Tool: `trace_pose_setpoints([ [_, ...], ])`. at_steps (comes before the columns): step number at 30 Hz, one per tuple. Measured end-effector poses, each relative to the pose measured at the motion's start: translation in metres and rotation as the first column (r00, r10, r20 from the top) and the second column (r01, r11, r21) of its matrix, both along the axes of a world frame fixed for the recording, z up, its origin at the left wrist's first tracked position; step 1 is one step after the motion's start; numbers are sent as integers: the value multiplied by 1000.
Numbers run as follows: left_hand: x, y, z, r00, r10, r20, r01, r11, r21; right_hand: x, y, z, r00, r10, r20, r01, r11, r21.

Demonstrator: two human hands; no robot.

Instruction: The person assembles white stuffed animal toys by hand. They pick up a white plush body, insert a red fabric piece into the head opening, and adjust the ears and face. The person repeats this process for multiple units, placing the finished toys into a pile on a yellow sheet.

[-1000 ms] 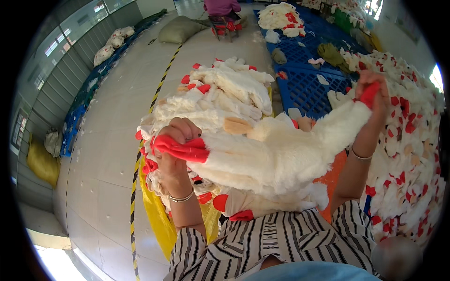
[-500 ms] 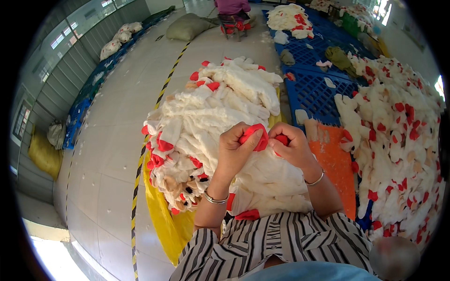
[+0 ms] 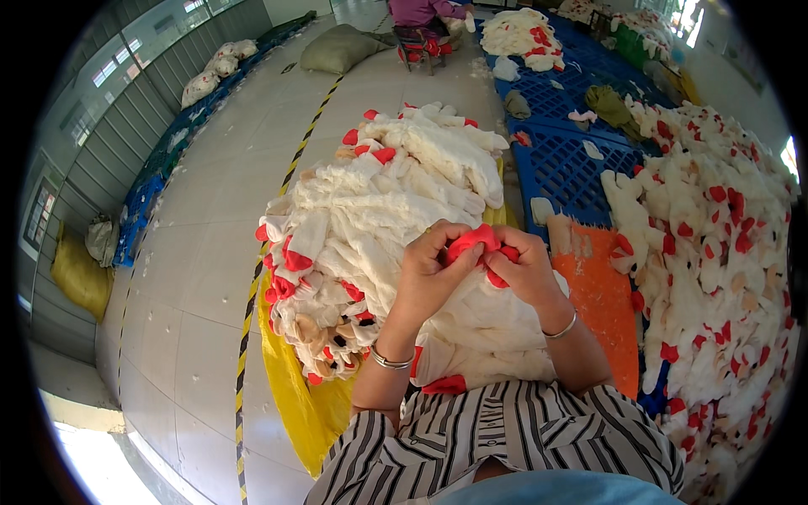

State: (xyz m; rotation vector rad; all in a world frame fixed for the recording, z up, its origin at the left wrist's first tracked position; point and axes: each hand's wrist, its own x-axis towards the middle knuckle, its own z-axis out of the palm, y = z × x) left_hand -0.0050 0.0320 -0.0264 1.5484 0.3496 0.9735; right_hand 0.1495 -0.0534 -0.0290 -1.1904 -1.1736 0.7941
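Centrally, red fabric tips (image 3: 481,239) are pinched in the curled fingers of left hand (image 3: 429,269) and right hand (image 3: 532,269), above a heap of white plush-toy skins (image 3: 370,206).

1 head-worn fisheye view, tipped forward and steeply down
Worn on the left of 2 side-by-side mounts, the camera looks over the pinstriped shirt (image 3: 497,429), nearest at the lower edge. The left hand (image 3: 427,278) and right hand (image 3: 536,271) come close, just right of centre; a seated person in purple (image 3: 415,11) sits far off at the top. Straight lines (the yellow-and-black floor tape (image 3: 246,337), say) bow toward the rim.
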Motion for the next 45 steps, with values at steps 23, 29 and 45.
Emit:
trace_pose_setpoints([
  [23, -5, 9, -17, 991, 99, -95, -89, 991, 98, 26, -9, 1, 985, -122, 122, 128, 991, -43],
  [29, 2, 9, -2, 981, 151, 125, -176, 958, 225, 23, 0, 5, 952, -200, 233, 151, 965, 214],
  [45, -80, 72, -6, 781, 587, 211, -558, 809, -186, 89, -33, 14, 954, -218, 208, 240, 967, -85],
])
